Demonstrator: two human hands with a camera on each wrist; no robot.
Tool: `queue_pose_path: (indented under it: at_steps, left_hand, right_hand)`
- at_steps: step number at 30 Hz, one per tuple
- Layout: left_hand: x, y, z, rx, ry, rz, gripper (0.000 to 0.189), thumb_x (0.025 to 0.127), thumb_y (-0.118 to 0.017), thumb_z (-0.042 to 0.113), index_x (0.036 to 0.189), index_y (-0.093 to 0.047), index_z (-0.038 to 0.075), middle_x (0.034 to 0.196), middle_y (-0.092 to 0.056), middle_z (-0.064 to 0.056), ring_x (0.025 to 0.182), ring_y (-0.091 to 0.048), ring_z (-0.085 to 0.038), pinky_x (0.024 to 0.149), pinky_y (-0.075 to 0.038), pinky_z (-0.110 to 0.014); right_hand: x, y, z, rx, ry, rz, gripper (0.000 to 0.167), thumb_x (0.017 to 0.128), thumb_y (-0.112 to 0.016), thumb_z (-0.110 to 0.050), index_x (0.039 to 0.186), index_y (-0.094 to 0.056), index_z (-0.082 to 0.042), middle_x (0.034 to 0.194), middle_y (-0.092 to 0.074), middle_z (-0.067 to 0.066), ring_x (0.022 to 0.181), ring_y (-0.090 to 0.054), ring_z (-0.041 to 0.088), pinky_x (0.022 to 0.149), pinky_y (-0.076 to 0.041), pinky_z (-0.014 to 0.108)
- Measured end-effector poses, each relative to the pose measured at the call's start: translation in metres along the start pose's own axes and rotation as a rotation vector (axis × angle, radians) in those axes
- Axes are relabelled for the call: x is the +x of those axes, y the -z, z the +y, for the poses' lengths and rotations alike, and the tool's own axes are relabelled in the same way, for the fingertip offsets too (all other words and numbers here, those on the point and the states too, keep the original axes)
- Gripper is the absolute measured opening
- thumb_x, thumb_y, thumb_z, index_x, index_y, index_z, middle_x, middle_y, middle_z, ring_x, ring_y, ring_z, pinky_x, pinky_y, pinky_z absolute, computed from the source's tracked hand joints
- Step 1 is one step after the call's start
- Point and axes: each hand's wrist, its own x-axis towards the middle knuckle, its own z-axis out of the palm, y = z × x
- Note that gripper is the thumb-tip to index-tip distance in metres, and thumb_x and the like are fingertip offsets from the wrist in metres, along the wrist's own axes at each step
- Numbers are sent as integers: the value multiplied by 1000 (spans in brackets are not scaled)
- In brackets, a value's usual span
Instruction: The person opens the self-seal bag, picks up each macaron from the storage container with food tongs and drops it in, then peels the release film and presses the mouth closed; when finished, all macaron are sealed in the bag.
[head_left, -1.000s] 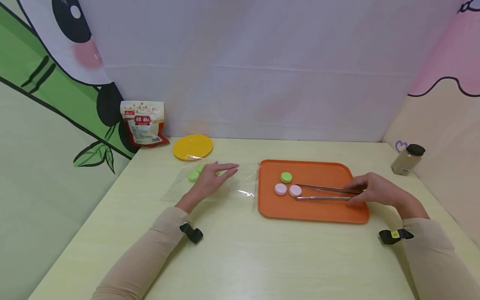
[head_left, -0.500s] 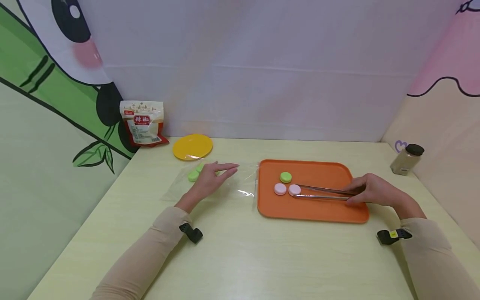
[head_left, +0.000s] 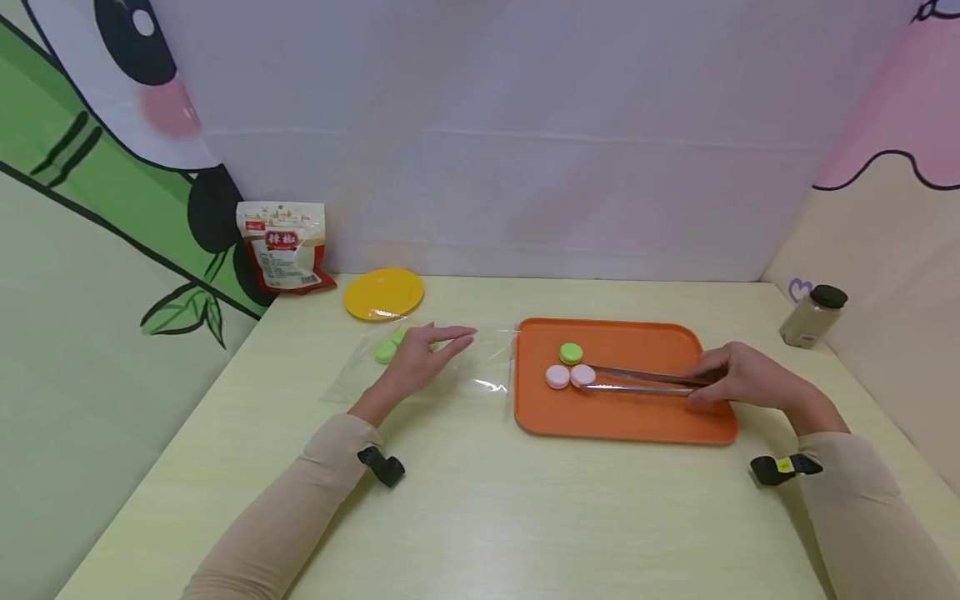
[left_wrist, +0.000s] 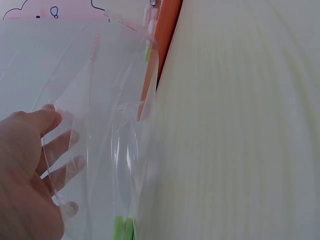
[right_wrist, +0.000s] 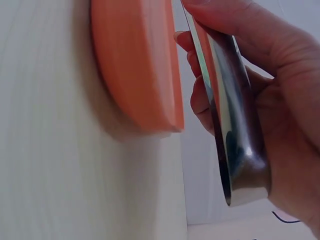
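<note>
My left hand [head_left: 415, 360] pinches the edge of a clear plastic bag [head_left: 491, 360], its fingers showing through the film in the left wrist view. Several green macarons [head_left: 386, 351] lie in the bag, partly behind that hand. On the orange tray [head_left: 637, 425] sit a green macaron [head_left: 571, 353] and two pink macarons, the left one [head_left: 557, 377] right beside the right one [head_left: 583, 376]. My right hand [head_left: 742, 377] grips metal tongs [right_wrist: 235, 125] near their bent end. The tong tips stand on either side of the right pink macaron, close around it.
A yellow plate [head_left: 384, 293] lies at the back left, next to a red and white food pouch [head_left: 285, 247] standing at the wall. At the right edge of the table [head_left: 480, 517] stands a jar [head_left: 813, 317] with a black lid.
The tongs have moved slightly left and their arms have drawn closer together. The right pink macaron has shifted left against the other pink one. My left hand has stayed in place.
</note>
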Motion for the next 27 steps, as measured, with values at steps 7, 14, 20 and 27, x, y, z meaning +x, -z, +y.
queue_pose_path:
  at_steps: [7,14,20,27]
  left_hand:
    - [0,1,-1,3,-9,-1,28,97,-69,26,120,-75,12,116,-73,-2,116,-66,-21,120,-22,-52]
    - [-1,2,0,15,8,-12,28,97,-68,27,121,-75,13,117,-72,-2,117,-65,-20,120,-22,-48]
    - [0,2,0,20,9,-16,29,98,-67,29,121,-74,14,118,-72,-1,118,-64,-20,120,-22,-50]
    - [0,1,0,5,6,-6,28,97,-68,29,120,-75,14,116,-73,0,116,-65,-19,120,-22,-49]
  right_hand:
    - [5,1,-9,-4,26,35,24,79,-85,-11,102,-79,-7,89,-72,1,72,-58,12,59,-50,22]
    - [23,-3,-18,-25,14,56,27,80,-85,-13,105,-79,-6,89,-71,-1,72,-59,13,60,-52,25]
    - [46,-12,-35,-20,-5,41,30,81,-85,-14,108,-77,-3,91,-71,1,75,-62,16,65,-56,28]
    - [74,-26,-55,-44,54,10,25,83,-83,-13,106,-78,-4,85,-67,0,72,-58,18,62,-52,28]
